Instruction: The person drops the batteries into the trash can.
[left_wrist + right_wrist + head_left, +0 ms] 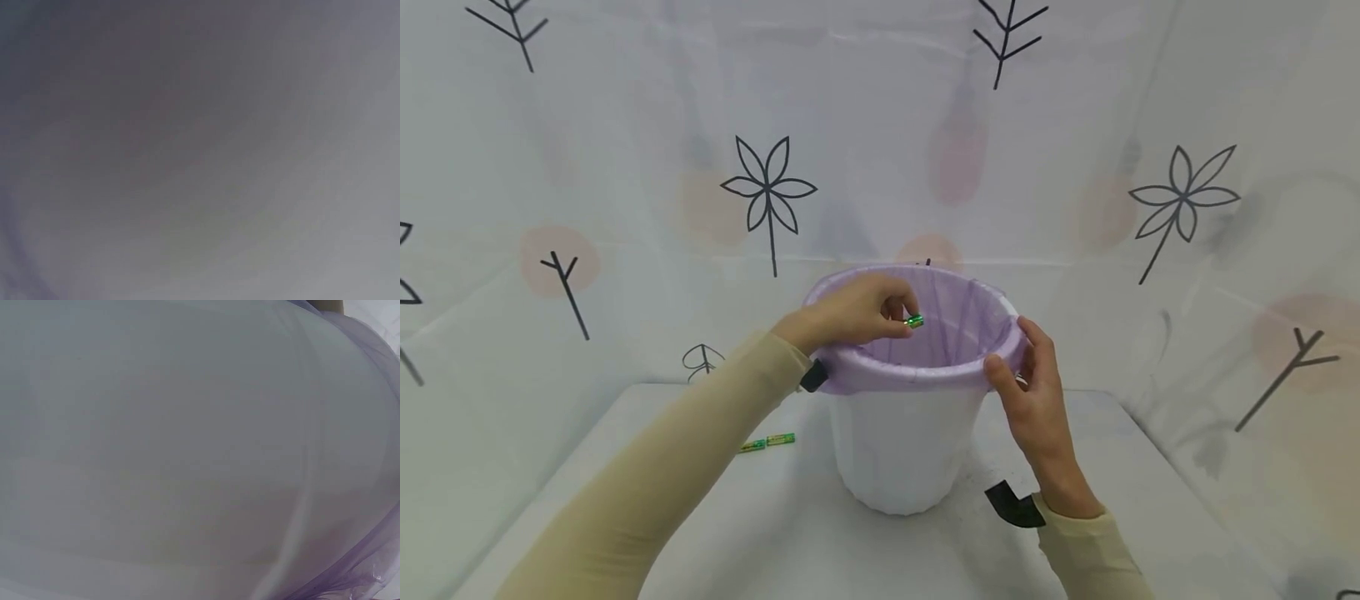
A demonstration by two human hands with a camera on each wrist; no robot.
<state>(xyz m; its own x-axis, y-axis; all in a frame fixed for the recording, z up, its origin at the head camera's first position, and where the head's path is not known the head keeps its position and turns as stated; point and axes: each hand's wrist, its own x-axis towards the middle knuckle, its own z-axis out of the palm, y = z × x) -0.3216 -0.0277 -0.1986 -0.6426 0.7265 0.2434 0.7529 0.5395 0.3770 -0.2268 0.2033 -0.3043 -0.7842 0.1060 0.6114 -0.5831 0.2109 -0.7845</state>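
A white trash can point(898, 450) stands on the table, lined with a thin purple trash bag point(917, 377) folded over its rim. My left hand point(867, 310) is over the can's opening and pinches a small green battery point(913, 321) between thumb and fingers. On the right side, my right hand point(1036, 387) grips the bag-covered rim, thumb toward the front and fingers along the outer side. In the right wrist view the can's white wall point(187, 425) fills most of the picture, with purple bag film point(369, 569) at the edge. The left wrist view is a grey blur.
Two more green batteries point(780, 439) lie end to end on the white table point(760, 533), left of the can and partly behind my left sleeve. A white cloth backdrop point(865, 208) with drawn flowers and twigs hangs close behind and around the table.
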